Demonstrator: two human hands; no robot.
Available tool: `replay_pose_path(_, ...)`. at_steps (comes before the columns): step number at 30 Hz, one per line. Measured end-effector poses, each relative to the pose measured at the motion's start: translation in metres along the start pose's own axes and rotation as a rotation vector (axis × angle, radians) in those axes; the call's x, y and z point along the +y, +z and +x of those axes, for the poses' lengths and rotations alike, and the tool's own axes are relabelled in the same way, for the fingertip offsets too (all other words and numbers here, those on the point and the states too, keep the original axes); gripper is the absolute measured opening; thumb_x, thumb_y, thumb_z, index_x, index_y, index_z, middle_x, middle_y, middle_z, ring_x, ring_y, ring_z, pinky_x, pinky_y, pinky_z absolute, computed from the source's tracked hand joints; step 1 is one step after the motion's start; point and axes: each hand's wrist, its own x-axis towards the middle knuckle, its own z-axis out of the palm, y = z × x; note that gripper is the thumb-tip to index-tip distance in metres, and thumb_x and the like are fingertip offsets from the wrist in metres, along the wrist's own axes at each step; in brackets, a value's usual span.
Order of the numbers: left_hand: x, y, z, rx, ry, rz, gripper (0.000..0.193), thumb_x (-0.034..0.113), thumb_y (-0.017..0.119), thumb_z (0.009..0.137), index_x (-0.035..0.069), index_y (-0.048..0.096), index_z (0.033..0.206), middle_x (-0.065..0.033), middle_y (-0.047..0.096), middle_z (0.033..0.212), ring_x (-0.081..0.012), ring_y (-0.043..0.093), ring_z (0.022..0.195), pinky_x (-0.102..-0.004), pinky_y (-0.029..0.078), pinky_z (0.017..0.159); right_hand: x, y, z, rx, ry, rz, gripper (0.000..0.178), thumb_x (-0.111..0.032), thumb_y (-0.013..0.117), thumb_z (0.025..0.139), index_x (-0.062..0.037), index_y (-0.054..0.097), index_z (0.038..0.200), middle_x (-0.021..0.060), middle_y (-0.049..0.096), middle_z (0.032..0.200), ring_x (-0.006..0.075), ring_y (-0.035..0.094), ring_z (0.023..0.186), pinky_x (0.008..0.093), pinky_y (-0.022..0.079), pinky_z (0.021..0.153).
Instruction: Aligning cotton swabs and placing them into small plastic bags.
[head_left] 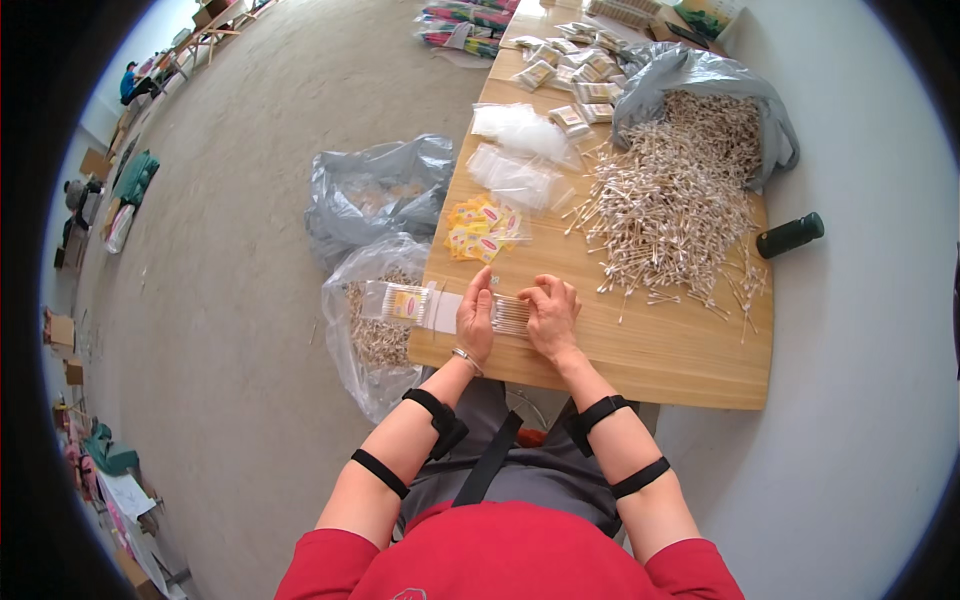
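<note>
A flat row of cotton swabs (511,316) lies on the table between my hands. My left hand (475,322) stands on its edge at the row's left end, fingers stretched out and the palm facing the swabs. The curled fingers of my right hand (553,315) close over the row's right end. Left of my left hand, at the table edge, is a clear packet of swabs with a yellow label (404,303). A white strip (443,312) lies between that packet and my left hand. Beyond my hands are yellow printed cards (480,228).
A big heap of loose swabs (670,200) spills from a grey plastic bag (785,130). Clear bags (515,178) and filled packets (580,70) lie further back. A dark green bottle (790,235) is at the right edge. Plastic bags (375,195) stand beside the wooden table (640,355).
</note>
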Motion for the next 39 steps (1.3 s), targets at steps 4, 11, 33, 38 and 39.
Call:
replay_pose_path(4,0.002,0.002,0.000,-0.010,-0.009,-0.015,0.045,0.024,0.040,0.101,-0.004,0.039,0.136,-0.0164,0.043,0.137,-0.0224,0.040,0.128,-0.0323,0.029,0.109,0.003,0.006,-0.010,0.218,0.177,0.363,0.024,-0.008,0.049,0.085,-0.0052,0.060,0.107,0.0136,0.049,0.124,0.0320,0.044,0.118,0.0400,0.035,0.100)
replay_pose_path(11,0.006,0.000,0.000,-0.103,0.004,0.114,0.052,0.033,0.036,0.101,-0.004,0.038,0.136,-0.0158,0.041,0.139,-0.0237,0.037,0.130,-0.0331,0.027,0.110,-0.015,0.019,-0.009,0.211,0.233,0.793,0.037,-0.010,0.041,0.091,0.0035,0.046,0.125,0.0186,0.040,0.139,0.0316,0.036,0.131,0.0371,0.027,0.109)
replay_pose_path(33,0.007,-0.006,0.007,-0.152,-0.078,-0.110,0.064,0.046,0.031,0.099,-0.003,0.029,0.141,-0.0154,0.031,0.146,-0.0234,0.025,0.138,-0.0368,0.018,0.114,-0.017,0.002,-0.030,-0.319,-0.196,-0.241,0.088,-0.049,0.055,0.084,0.0044,0.018,0.143,0.0238,0.013,0.151,0.0373,0.009,0.141,0.0469,0.007,0.115)
replay_pose_path(38,0.010,-0.005,0.007,-0.169,-0.078,-0.100,0.066,0.046,0.031,0.099,-0.004,0.028,0.141,-0.0151,0.029,0.147,-0.0230,0.023,0.138,-0.0368,0.016,0.114,-0.023,0.001,-0.026,-0.429,-0.132,-0.315,0.095,-0.056,0.053,0.082,0.0066,0.015,0.143,0.0253,0.006,0.152,0.0360,0.001,0.142,0.0453,0.001,0.115)
replay_pose_path(39,0.010,-0.007,0.006,-0.158,-0.090,-0.118,0.065,0.046,0.031,0.099,-0.004,0.028,0.141,-0.0150,0.029,0.147,-0.0229,0.023,0.138,-0.0367,0.016,0.114,-0.025,0.001,-0.029,-0.429,-0.132,-0.314,0.095,-0.056,0.053,0.082,0.0066,0.015,0.143,0.0253,0.006,0.152,0.0360,0.001,0.142,0.0453,0.001,0.115)
